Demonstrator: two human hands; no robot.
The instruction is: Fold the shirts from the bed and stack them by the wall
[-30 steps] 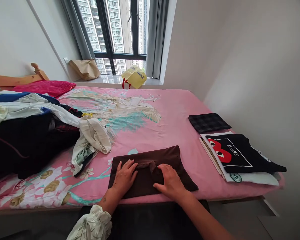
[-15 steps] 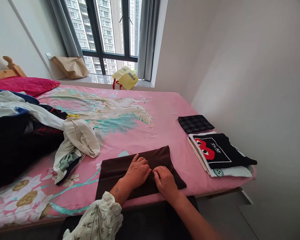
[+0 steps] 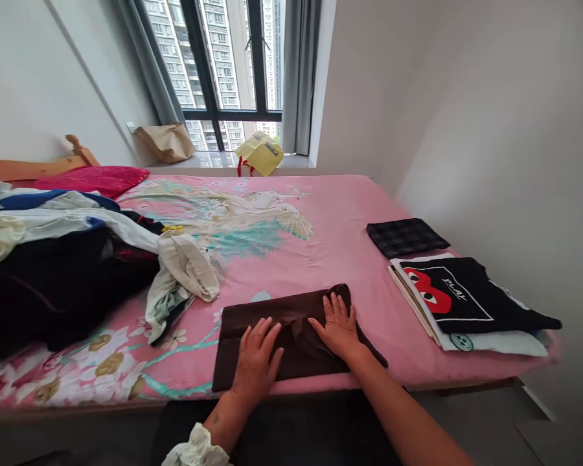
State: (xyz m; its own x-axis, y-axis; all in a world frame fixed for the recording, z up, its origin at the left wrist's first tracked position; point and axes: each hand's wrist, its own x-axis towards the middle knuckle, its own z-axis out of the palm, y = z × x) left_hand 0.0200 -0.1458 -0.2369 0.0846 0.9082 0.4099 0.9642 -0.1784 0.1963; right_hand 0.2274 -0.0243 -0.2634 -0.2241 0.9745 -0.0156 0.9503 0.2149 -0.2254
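A dark brown folded garment (image 3: 296, 366) lies flat near the front edge of the bed, with some creases in its middle. On its left half rests my left hand (image 3: 258, 356), palm down, fingers stretched out. My right hand (image 3: 339, 327) lies spread on its right part, fingertips near the far edge, where the cloth bunches slightly. Neither hand grips anything. What kind of garment it is, I cannot tell.
A heap of loose clothes (image 3: 68, 272) covers the bed's left side, beside a magenta pillow (image 3: 94, 181). To the right sit a folded dark checked cloth (image 3: 407, 237) and a stack of folded shirts (image 3: 454, 294). A yellow bag (image 3: 261, 154) and brown paper bag (image 3: 168, 141) stand by the window.
My hands have moved apart from the garment's middle, the left toward its left half and the right toward its far right corner. Both have opened flat. The view has shifted left.
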